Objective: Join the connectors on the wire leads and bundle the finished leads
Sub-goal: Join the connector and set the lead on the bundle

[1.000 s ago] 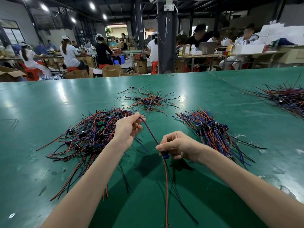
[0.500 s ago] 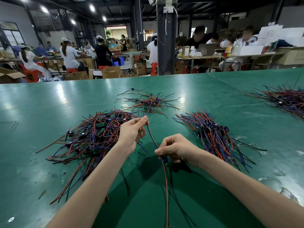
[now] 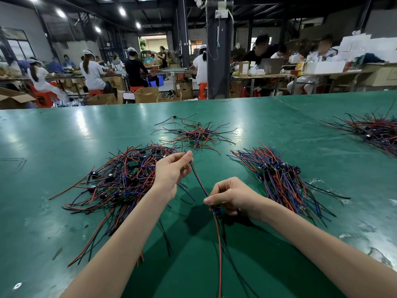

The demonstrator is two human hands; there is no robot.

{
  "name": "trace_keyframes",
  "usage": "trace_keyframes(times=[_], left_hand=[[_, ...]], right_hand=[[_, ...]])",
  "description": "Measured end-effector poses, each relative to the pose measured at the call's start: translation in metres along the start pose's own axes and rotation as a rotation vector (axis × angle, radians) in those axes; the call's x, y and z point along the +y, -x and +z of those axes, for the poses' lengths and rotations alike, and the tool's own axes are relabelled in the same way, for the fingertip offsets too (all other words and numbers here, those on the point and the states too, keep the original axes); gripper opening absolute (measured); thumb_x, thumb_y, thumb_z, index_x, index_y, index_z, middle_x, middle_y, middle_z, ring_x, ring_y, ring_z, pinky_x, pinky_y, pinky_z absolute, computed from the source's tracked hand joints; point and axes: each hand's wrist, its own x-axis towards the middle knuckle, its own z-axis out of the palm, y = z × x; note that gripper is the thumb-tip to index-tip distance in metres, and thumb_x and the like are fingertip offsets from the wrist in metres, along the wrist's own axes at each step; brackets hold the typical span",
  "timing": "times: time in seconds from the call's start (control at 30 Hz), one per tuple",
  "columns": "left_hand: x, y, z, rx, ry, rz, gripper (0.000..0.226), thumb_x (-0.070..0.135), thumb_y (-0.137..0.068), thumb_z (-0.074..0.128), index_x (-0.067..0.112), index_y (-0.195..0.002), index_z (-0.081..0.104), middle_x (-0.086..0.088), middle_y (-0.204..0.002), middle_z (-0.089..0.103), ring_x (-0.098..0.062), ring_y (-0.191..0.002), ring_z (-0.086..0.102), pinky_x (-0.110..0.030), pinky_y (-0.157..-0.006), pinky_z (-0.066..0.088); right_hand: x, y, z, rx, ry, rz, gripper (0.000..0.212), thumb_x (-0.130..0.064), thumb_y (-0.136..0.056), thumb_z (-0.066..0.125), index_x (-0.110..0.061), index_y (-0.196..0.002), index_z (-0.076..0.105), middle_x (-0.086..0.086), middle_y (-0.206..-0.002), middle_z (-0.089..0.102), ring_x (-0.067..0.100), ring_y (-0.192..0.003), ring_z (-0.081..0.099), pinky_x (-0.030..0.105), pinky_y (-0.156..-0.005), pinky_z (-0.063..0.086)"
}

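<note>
Purple-and-red wire lead [image 3: 199, 181], thin and taut, is held over the middle of the green table [image 3: 64, 136], toward its near edge. Its small dark-blue connector [image 3: 216, 210] is pinched by the curled right hand [image 3: 233, 196]; its far end is pinched at the fingertips of the left hand [image 3: 171, 172], beside a tangled pile of red, black and purple leads [image 3: 120, 181].

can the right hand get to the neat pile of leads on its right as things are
Probably yes: the pile lies close beside the right hand, nothing between, though its fingers pinch a connector.
</note>
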Motion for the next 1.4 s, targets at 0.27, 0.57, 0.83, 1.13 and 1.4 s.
trace_keyframes(times=[0.27, 0.57, 0.83, 1.13, 1.4], left_hand=[[0.0053, 0.0006, -0.0003, 0.019, -0.001, 0.049, 0.008, 0.003, -0.085, 0.066, -0.001, -0.078, 0.066, -0.01, -0.072, 0.064, -0.011, -0.057, 0.05, -0.014, -0.049, 0.049], [0.0049, 0.0038, 0.001, -0.009, -0.014, 0.071, 0.011, 0.0, -0.09, 0.058, -0.002, -0.084, 0.067, -0.004, -0.066, 0.068, -0.013, -0.064, 0.053, -0.014, -0.052, 0.051], [0.0032, 0.003, -0.0001, -0.019, -0.022, 0.027, 0.01, 0.0, -0.089, 0.06, 0.0, -0.085, 0.069, -0.003, -0.066, 0.069, -0.007, -0.056, 0.054, -0.014, -0.051, 0.051], [0.0035, -0.0016, -0.0021, -0.01, 0.079, -0.086, 0.006, 0.006, -0.085, 0.067, 0.001, -0.081, 0.068, -0.004, -0.065, 0.067, -0.003, -0.045, 0.051, -0.013, -0.042, 0.045], [0.0039, 0.0002, -0.0022, 0.012, 0.035, -0.08, 0.007, 0.008, -0.083, 0.069, 0.004, -0.078, 0.068, -0.003, -0.063, 0.066, -0.003, -0.044, 0.05, -0.013, -0.042, 0.045]], right_hand=[[-0.0027, -0.0017, -0.0036, 0.011, -0.052, 0.01, 0.026, -0.005, -0.077, 0.073, -0.013, -0.056, 0.06, 0.011, -0.06, 0.066, 0.015, -0.045, 0.038, 0.014, -0.035, 0.023], [-0.0019, -0.0011, -0.0046, -0.024, -0.078, -0.004, 0.024, -0.002, -0.078, 0.071, -0.007, -0.061, 0.055, 0.011, -0.058, 0.065, 0.009, -0.036, 0.046, 0.014, -0.034, 0.024], [0.0006, -0.0018, -0.0041, -0.044, -0.063, 0.006, 0.025, -0.002, -0.078, 0.072, -0.009, -0.059, 0.057, 0.011, -0.059, 0.063, 0.007, -0.032, 0.031, 0.013, -0.035, 0.023], [0.0019, -0.0029, -0.0066, -0.093, -0.068, 0.005, 0.024, -0.005, -0.078, 0.072, -0.012, -0.059, 0.06, 0.012, -0.061, 0.066, 0.006, -0.033, 0.04, 0.013, -0.034, 0.025], [0.0032, -0.0035, -0.0054, -0.087, -0.047, -0.027, 0.025, -0.005, -0.078, 0.073, -0.014, -0.058, 0.061, 0.011, -0.06, 0.065, 0.007, -0.031, 0.031, 0.013, -0.034, 0.024]])
